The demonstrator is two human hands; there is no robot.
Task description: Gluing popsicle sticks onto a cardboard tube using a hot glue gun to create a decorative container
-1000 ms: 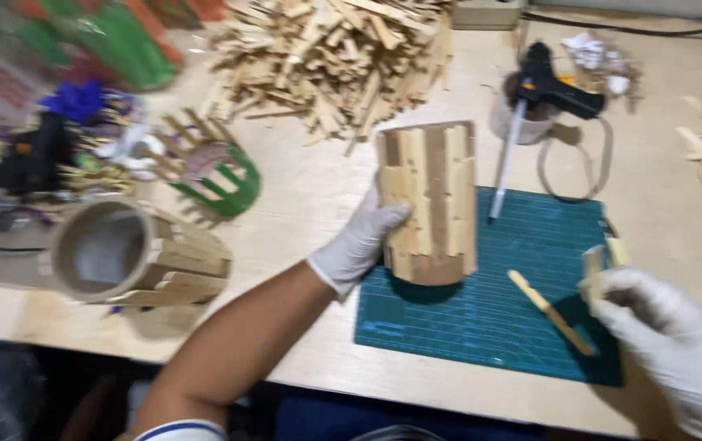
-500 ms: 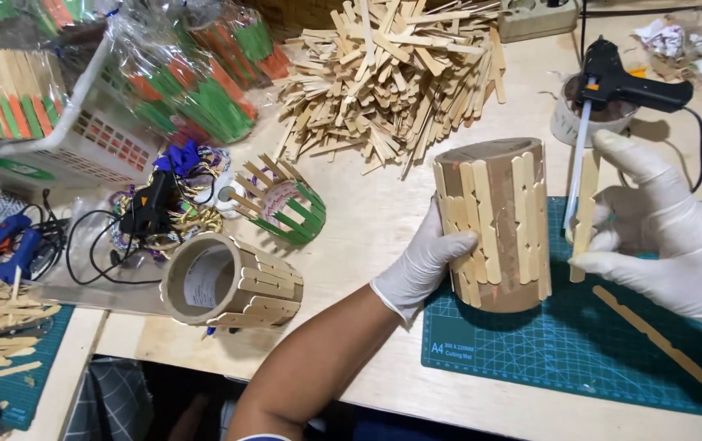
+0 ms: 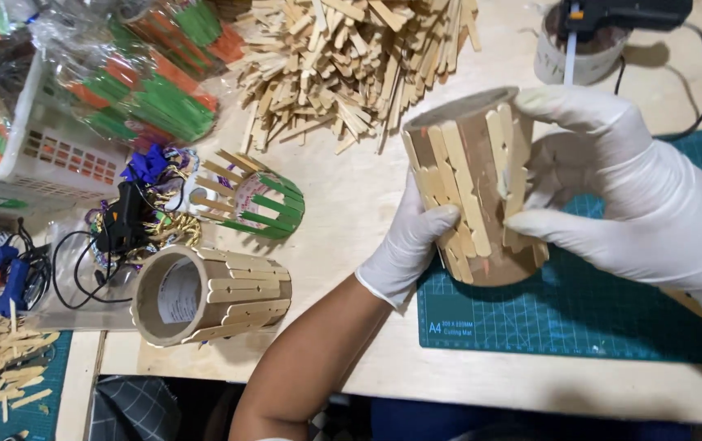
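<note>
While both gloved hands, left (image 3: 406,249) and right (image 3: 620,184), are gripping the tube (image 3: 473,184), it is hovering over a green mat (image 3: 579,318). Sticks (image 3: 351,57) are crowding the pale table (image 3: 343,196).

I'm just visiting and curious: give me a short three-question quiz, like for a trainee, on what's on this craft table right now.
1. True or false: both gloved hands touch the stick-covered cardboard tube.
2. What lies under that tube? A) a white basket B) a green cutting mat C) a towel
3. Fill in: the second stick-covered tube lies on its ____.

Key:
1. True: the left hand grips it from the near side, and the right hand presses a stick on.
2. B, the green cutting mat.
3. side.
</note>
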